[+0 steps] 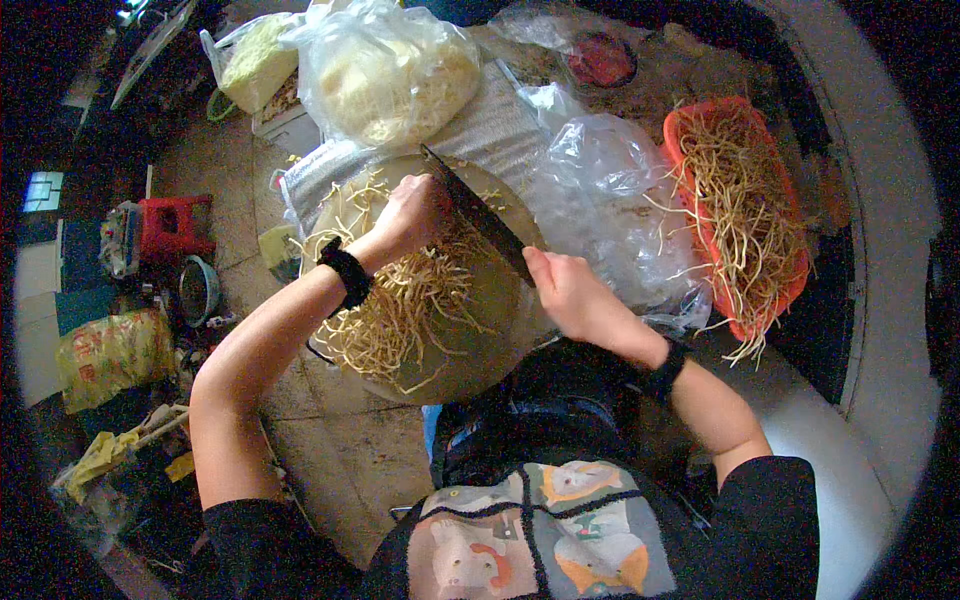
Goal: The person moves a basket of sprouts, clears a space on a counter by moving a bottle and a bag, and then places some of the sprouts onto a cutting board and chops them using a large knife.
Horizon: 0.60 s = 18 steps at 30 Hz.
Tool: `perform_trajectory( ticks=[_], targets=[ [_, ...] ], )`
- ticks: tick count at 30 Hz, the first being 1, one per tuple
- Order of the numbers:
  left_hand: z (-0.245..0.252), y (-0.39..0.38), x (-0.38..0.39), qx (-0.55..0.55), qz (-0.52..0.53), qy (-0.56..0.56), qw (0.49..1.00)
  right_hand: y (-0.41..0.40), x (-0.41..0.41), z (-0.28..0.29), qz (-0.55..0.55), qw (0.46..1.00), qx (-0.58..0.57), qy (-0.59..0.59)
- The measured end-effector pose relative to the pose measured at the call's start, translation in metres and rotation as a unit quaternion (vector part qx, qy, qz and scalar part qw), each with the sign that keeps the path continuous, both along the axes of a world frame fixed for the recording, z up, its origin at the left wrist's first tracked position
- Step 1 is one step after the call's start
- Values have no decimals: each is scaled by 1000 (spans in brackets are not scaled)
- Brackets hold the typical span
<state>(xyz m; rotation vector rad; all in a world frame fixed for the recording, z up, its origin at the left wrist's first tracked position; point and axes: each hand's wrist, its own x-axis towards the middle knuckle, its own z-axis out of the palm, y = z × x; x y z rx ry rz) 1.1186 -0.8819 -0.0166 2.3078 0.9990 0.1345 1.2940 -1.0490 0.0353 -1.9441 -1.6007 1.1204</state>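
Observation:
A round cutting board [491,322] lies before me with a bundle of pale, thin roots [405,315] spread on its left part. My left hand [416,210] is closed over the upper end of the bundle, close beside the blade. In my right hand [566,289] is the handle of a dark, broad-bladed knife [480,214], its blade slanting up and left across the board. Small cut bits lie near the board's top edge. What the left fingers grip is mostly hidden under the hand.
A red plastic basket [795,262] heaped with long roots [735,195] stands at the right. Clear plastic bags [607,195] lie between it and the board. Beyond the board stands a large bag of pale shreds [390,82]. A red stool [176,225] and a basin [199,291] are at the left.

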Motion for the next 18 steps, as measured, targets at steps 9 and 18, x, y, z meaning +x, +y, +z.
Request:
perform_trajectory(
  ticks=[9,18],
  targets=[
    [0,1,-7,-5,-20,-86,996,12,1,7,-29,995,-36,92],
    [15,20,-11,-16,29,-64,997,3,21,21,-43,997,25,54]
  ],
)
